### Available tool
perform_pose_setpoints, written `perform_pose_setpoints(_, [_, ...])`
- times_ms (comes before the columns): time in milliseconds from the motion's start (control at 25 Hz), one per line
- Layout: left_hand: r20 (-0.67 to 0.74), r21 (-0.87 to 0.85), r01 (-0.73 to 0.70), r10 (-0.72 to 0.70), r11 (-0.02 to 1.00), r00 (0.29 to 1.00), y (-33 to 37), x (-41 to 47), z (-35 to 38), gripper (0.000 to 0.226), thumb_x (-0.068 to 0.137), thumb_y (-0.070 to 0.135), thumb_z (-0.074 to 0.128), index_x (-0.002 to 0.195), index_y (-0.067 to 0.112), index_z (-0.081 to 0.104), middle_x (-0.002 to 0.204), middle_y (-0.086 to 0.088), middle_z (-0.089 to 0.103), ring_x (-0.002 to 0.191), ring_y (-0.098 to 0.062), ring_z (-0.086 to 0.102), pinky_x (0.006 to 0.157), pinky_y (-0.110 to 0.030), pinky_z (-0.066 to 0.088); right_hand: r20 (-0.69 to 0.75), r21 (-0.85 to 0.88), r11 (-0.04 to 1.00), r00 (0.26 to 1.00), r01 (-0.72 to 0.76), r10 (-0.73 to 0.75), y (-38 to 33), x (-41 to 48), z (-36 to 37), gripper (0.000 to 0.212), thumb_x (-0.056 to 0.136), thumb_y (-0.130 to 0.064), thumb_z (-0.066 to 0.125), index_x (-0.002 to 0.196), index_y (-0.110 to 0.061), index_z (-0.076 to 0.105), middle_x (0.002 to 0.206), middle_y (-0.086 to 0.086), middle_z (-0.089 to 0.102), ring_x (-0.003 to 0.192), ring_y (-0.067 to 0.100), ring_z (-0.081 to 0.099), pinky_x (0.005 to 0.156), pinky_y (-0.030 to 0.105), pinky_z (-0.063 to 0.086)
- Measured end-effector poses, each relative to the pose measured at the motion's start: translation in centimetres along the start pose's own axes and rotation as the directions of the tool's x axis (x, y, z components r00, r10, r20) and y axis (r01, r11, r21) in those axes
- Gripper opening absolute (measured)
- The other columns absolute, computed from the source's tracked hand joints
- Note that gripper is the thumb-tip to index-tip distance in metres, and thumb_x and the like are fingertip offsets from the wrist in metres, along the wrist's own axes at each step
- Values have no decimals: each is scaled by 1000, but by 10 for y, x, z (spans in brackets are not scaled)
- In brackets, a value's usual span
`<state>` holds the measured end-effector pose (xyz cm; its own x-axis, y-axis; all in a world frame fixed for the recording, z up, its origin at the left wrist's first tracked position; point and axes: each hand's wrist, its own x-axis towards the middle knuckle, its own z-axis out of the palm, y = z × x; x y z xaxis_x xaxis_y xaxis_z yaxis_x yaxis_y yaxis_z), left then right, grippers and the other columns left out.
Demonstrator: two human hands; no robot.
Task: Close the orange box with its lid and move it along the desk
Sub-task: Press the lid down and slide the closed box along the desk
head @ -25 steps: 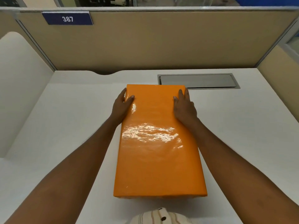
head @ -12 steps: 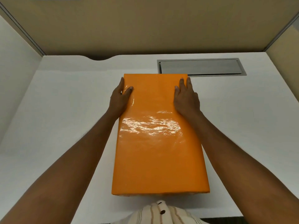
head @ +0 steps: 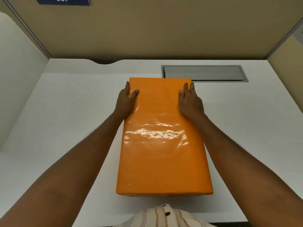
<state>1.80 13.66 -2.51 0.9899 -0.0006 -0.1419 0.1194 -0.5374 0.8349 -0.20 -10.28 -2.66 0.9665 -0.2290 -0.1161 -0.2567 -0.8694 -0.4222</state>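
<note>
A long orange box (head: 162, 153) with a glossy lid on top lies lengthwise on the white desk (head: 73, 112), its near end close to my body. My left hand (head: 126, 99) clasps its far left edge, thumb on the lid and fingers down the side. My right hand (head: 190, 102) rests on its far right edge, fingers running along the lid and side. The lid covers the box fully, so nothing inside shows.
A grey metal cable hatch (head: 204, 73) is set into the desk just behind the box's far right corner. Beige partition walls (head: 147, 30) close the desk at the back and right, and a white panel (head: 18, 76) stands on the left.
The view has shifted a little and the box's far end now sits nearer the grey hatch. Both hands keep the same hold on its far edges.
</note>
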Motion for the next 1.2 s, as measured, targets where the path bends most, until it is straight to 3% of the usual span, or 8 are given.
perform_pose_setpoints(160, [-118, 144, -32, 49, 989, 992, 7, -10, -5, 62, 98, 45, 38, 151, 16, 23, 147, -14, 44, 133, -32, 44, 108, -46, 35, 22, 167, 986, 999, 22, -26, 1, -4, -10, 60, 100, -43, 23, 152, -15, 11, 163, 7, 4, 143, 36, 27, 114, 52, 27])
perform_pose_setpoints(280, [-213, 171, -61, 97, 983, 972, 12, -25, -12, 57, 99, 46, 28, 147, 15, 36, 145, -17, 47, 134, -34, 43, 109, -52, 36, -137, 321, 947, 988, -18, 65, -2, -16, -24, 58, 99, -41, 30, 149, -13, 21, 159, 9, 21, 144, 34, 26, 116, 57, 20])
perform_pose_setpoints(360, [-221, 150, -48, 81, 988, 972, 14, -50, -15, 56, 99, 45, 31, 146, 15, 35, 150, -15, 42, 138, -33, 38, 113, -53, 31, -250, 324, 946, 965, 9, 77, -1, -40, -33, 53, 99, -39, 33, 146, -13, 30, 156, 10, 31, 143, 31, 30, 117, 55, 19])
perform_pose_setpoints(440, [-210, 153, -13, 46, 988, 977, 10, -88, -16, 57, 99, 45, 35, 147, 15, 33, 152, -13, 38, 141, -31, 34, 115, -49, 27, -228, 291, 955, 974, 56, 12, 5, -74, -34, 52, 99, -38, 33, 145, -12, 34, 153, 11, 36, 141, 31, 33, 115, 55, 25])
perform_pose_setpoints(600, [-107, 73, 91, -83, 993, 991, -10, -154, -14, 62, 96, 48, 36, 150, 17, 27, 152, -11, 40, 137, -31, 40, 111, -47, 32, -23, 250, 968, 999, 29, -24, 27, -136, -22, 58, 99, -43, 31, 150, -17, 21, 158, 6, 27, 143, 30, 30, 115, 48, 28])
perform_pose_setpoints(800, [-30, 13, 108, -108, 994, 994, -12, -187, -5, 58, 100, 42, 31, 152, 27, 13, 155, -4, 34, 134, -31, 44, 107, -46, 36, 125, 208, 976, 988, 65, -93, 48, -164, -12, 69, 96, -48, 32, 151, -24, -4, 163, -3, 2, 147, 27, 19, 115, 45, 24])
perform_pose_setpoints(920, [-54, -54, 114, -117, 992, 992, -11, -190, -3, 55, 100, 42, 31, 152, 30, 16, 154, -2, 37, 132, -29, 46, 102, -39, 39, 110, 213, 971, 984, 111, -137, 52, -168, -3, 72, 96, -48, 31, 150, -24, -10, 162, -5, -9, 149, 24, 10, 116, 43, 19])
perform_pose_setpoints(1200, [-92, -55, 121, -125, 991, 988, -15, -189, 1, 53, 100, 41, 33, 151, 30, 21, 147, -4, 46, 116, -19, 54, 91, -32, 41, 51, 262, 957, 989, 121, -139, 54, -167, 5, 68, 97, -46, 31, 151, -23, -3, 162, -5, -5, 149, 20, 10, 116, 42, 20])
